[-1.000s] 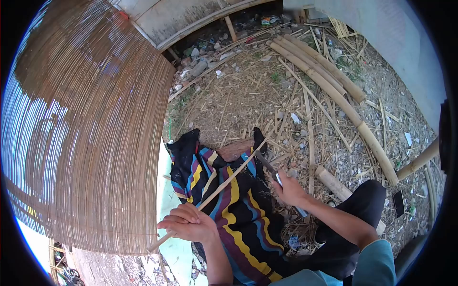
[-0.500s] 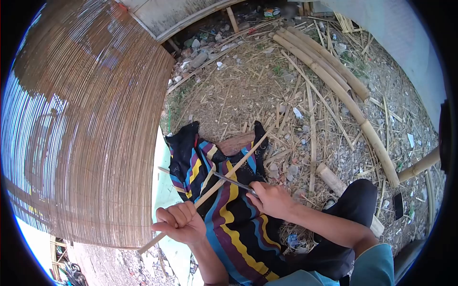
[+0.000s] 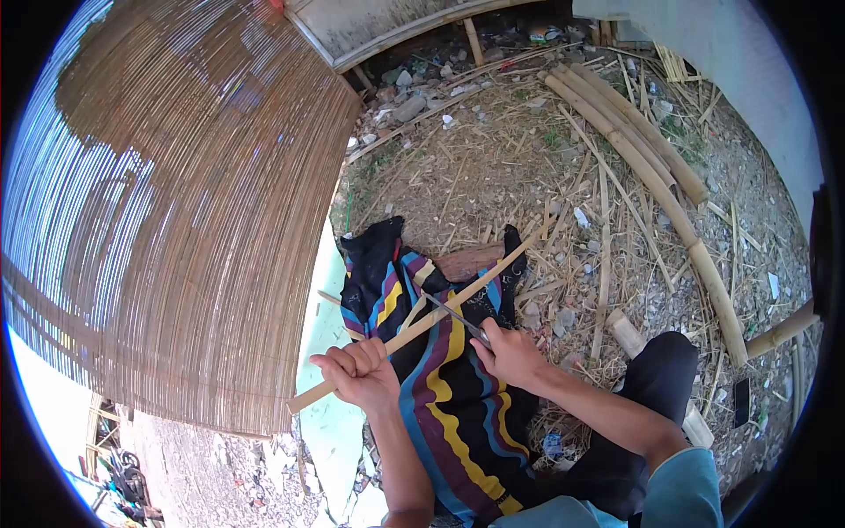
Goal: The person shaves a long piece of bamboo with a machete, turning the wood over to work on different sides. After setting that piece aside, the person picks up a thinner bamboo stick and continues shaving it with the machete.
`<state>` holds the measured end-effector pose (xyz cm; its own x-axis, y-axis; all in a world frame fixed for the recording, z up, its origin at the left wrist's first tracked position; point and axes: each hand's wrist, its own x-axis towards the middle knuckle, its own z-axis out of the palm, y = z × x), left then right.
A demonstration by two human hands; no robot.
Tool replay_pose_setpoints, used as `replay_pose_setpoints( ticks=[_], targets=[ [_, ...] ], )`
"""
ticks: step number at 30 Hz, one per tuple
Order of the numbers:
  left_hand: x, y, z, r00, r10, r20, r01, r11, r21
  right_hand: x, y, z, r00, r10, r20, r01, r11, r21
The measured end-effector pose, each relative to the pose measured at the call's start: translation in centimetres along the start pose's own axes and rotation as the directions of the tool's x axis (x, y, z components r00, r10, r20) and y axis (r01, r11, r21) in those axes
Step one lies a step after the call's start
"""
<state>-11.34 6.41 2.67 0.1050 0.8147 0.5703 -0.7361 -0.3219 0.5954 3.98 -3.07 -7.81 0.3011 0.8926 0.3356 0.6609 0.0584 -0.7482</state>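
My left hand (image 3: 359, 373) is closed around a long bamboo strip (image 3: 482, 283) near its lower end. The strip slants up and away to the right, over a striped black, blue, purple and yellow cloth (image 3: 453, 400). In my right hand (image 3: 512, 355) is the handle of a knife (image 3: 459, 320), mostly hidden by the fingers. Its dark blade lies across the strip at about the middle. A thin sliver of bamboo (image 3: 414, 311) sticks out beside the blade. Beyond the cloth rests a reddish wood block (image 3: 468, 262), partly covered by the strip.
A slatted bamboo screen (image 3: 220, 246) stands close on the left. Long bamboo poles (image 3: 656, 176) lie at the right, among shavings and rubble. A short bamboo piece (image 3: 625, 333) sits by my bent knee (image 3: 664, 374). A phone-like dark slab (image 3: 741, 402) is on the ground.
The camera view has shifted, moving the scene rightward. My left hand and the strip have moved forward, away from my body. The blade still crosses the strip.
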Motion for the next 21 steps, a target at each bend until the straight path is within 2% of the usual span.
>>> replay_pose_setpoints(
  ticks=[3, 4, 6, 10, 14, 16, 17, 19, 21],
  targets=[
    [0.1, -0.3, 0.2, 1.000, 0.006, 0.027, -0.006, 1.000, -0.015, -0.6, -0.6, -0.7, 0.999, 0.033, 0.031, -0.035, 0.997, 0.065],
    [0.0, -0.3, 0.3, 0.998, 0.012, 0.056, -0.012, 1.000, -0.005, -0.7, -0.8, -1.1, 0.999, 0.037, 0.030, -0.039, 0.998, 0.057],
    [-0.3, -0.2, 0.9, 0.991, -0.006, 0.135, 0.005, 1.000, 0.002, -0.8, -1.4, -1.8, 0.998, -0.064, -0.014, 0.064, 0.998, -0.001],
    [-1.0, -0.3, 2.1, 0.987, -0.008, 0.163, 0.009, 1.000, -0.006, -0.8, -2.9, -2.9, 0.997, -0.072, -0.005, 0.072, 0.997, -0.015],
    [-1.2, -0.6, 2.5, 0.981, 0.033, 0.193, -0.031, 0.999, -0.010, -0.9, -1.8, -2.9, 0.997, -0.071, -0.019, 0.070, 0.997, -0.044],
    [-1.1, -0.6, 2.0, 0.978, 0.036, 0.205, -0.033, 0.999, -0.015, -0.5, -1.5, -2.7, 0.999, 0.030, 0.022, -0.028, 0.996, -0.083],
    [-0.9, -0.5, 1.3, 0.983, 0.023, 0.185, -0.016, 0.999, -0.034, -0.3, -0.4, -2.6, 0.999, 0.030, 0.013, -0.029, 0.997, -0.072],
    [-0.8, -0.3, 1.1, 0.982, 0.009, 0.186, 0.001, 0.999, -0.053, 0.2, 2.9, -3.1, 0.964, 0.263, 0.033, -0.255, 0.955, -0.151],
    [-1.8, -0.5, 2.1, 0.969, 0.046, 0.241, -0.049, 0.999, 0.007, 0.1, 3.9, -4.2, 0.966, 0.259, 0.015, -0.255, 0.958, -0.131]
  ],
)
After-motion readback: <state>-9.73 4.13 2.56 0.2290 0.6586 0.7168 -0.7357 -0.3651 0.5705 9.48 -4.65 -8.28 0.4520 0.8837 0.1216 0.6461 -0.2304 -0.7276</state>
